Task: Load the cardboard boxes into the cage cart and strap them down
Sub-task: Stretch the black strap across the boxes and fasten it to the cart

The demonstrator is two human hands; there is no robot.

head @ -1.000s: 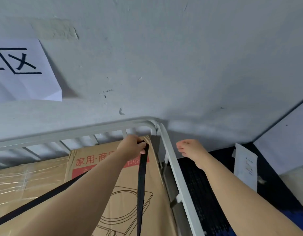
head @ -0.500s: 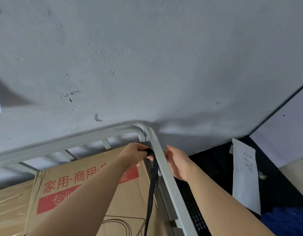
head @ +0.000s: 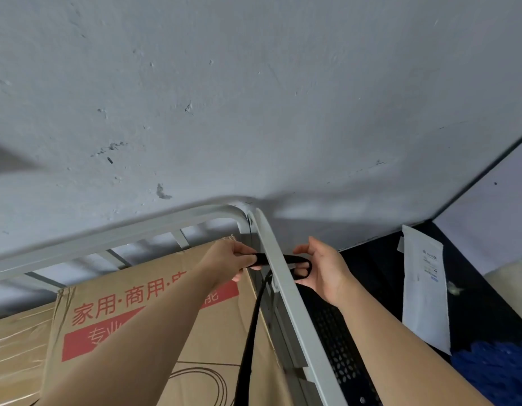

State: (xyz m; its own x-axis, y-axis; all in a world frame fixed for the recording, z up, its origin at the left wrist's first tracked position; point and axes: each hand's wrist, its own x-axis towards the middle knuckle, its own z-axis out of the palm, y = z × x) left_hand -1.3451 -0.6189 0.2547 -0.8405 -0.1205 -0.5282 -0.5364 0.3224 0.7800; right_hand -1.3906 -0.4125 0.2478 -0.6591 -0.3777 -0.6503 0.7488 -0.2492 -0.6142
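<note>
The left hand [head: 233, 260] is pinching the limp, light strap [head: 253, 320] inside the cart rail [head: 284, 284], above the box [head: 130, 306], while the right hand [head: 327, 272] is gripping its looped end outside, probably the surest hold.

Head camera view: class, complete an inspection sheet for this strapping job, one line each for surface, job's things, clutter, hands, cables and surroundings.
Surface: nothing seen.
Job's things: cardboard box with red print stands inside the cage cart; film-wrapped box beside it; black strap runs up the box front and passes behind the cart's rail.
Clutter: white paper sheet by a dark perforated panel; blue object, unclear.
Hands: left hand grips the strap inside the rail; right hand holds its end outside.
Cables: nothing seen.
Surroundings: scuffed grey wall.
</note>
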